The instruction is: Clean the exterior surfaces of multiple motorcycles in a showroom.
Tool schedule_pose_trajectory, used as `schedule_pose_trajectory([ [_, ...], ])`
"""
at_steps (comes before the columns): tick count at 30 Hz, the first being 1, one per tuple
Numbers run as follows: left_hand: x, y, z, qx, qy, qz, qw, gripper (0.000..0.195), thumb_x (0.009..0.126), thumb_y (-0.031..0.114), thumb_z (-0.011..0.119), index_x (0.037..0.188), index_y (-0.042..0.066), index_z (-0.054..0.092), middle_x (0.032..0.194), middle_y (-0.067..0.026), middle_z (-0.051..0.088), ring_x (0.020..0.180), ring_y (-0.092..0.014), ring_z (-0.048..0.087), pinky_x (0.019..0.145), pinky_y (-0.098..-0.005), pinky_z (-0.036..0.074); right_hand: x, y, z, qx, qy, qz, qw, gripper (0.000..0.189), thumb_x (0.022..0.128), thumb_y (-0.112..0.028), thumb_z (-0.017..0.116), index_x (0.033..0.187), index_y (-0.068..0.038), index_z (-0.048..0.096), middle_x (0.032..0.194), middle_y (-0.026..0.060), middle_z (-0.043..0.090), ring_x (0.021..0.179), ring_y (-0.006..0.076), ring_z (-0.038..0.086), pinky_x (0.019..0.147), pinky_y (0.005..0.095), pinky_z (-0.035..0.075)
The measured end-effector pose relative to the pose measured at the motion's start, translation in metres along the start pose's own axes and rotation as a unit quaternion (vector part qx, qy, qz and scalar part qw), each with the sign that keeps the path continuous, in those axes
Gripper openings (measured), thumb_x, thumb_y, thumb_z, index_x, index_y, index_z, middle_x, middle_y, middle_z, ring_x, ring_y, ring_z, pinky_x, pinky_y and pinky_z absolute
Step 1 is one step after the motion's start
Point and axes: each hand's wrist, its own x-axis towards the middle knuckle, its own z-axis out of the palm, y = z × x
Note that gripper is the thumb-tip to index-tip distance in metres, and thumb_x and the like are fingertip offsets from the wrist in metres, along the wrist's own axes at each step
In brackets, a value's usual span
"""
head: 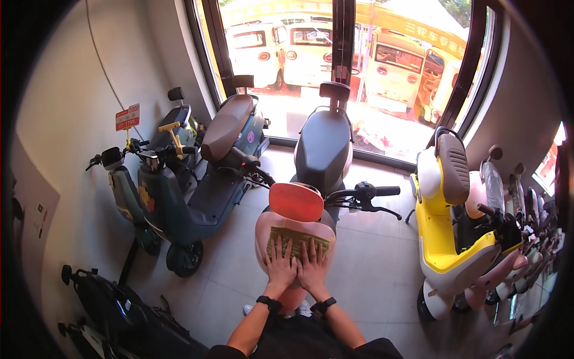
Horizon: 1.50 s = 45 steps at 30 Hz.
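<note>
A pink electric scooter [264,224] with a red-orange headlight cover [296,202] stands right in front of me, its front end towards me. On its front panel, below the cover, lies an olive-green cloth [298,235], spread out flat. My left hand [281,264] presses on the cloth's left part with the fingers spread. My right hand [312,264] lies flat on its right part, fingers apart, the two hands close together at the thumbs. Neither hand is closed around the cloth. Behind the cover are the scooter's black right-side handlebar [376,193] and dark seat [326,143].
Dark teal scooters [179,206] stand at the left, one bearing a price sign [128,117]. Black vehicles [121,309] are at the lower left. A yellow and white scooter [441,238] heads a row on the right. Glass doors [343,54] are beyond.
</note>
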Motion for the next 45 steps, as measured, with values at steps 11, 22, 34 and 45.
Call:
schedule_pose_trajectory([
  [11, 0.076, -0.02, 0.005, -0.007, -0.016, -0.012, 1.0, 0.056, 0.095, 0.034, 0.048, 0.148, 0.014, 0.046, 0.155, -0.0197, 0.036, 0.147, -0.041, 0.026, 0.116, -0.0675, 0.013, 0.074, -0.006, 0.003, -0.015, 0.01, 0.006, 1.0, 0.062, 0.099, -0.037, 0.048, 0.156, -0.02, 0.033, 0.165, 0.0093, 0.021, 0.152, 0.0376, 0.015, 0.12, 0.061, 0.007],
  [22, 0.009, -0.007, 0.012, -0.009, 0.034, -0.009, 0.999, 0.066, 0.091, 0.036, 0.054, 0.153, 0.019, 0.04, 0.158, -0.0191, 0.031, 0.147, -0.043, 0.024, 0.117, -0.067, 0.01, 0.012, -0.001, 0.004, 0.012, 0.023, -0.006, 1.0, 0.066, 0.096, -0.037, 0.053, 0.157, -0.022, 0.032, 0.166, 0.009, 0.017, 0.152, 0.0392, 0.013, 0.118, 0.0616, 0.015],
  [34, 0.069, -0.011, 0.001, -0.001, -0.011, -0.018, 1.0, 0.057, 0.096, 0.035, 0.047, 0.15, 0.017, 0.043, 0.153, -0.0213, 0.037, 0.145, -0.044, 0.026, 0.117, -0.0677, 0.008, 0.064, 0.002, 0.0, 0.031, 0.028, -0.003, 0.999, 0.062, 0.098, -0.042, 0.047, 0.156, -0.025, 0.035, 0.163, 0.0074, 0.026, 0.152, 0.0355, 0.017, 0.117, 0.065, 0.011],
  [45, 0.036, -0.009, -0.002, -0.017, 0.009, -0.018, 1.0, 0.063, 0.093, 0.039, 0.052, 0.153, 0.022, 0.04, 0.157, -0.0202, 0.031, 0.145, -0.043, 0.028, 0.117, -0.0641, 0.016, 0.031, 0.01, 0.006, 0.023, 0.011, -0.015, 1.0, 0.065, 0.096, -0.043, 0.051, 0.156, -0.023, 0.035, 0.166, 0.008, 0.02, 0.152, 0.0374, 0.014, 0.118, 0.0635, 0.008],
])
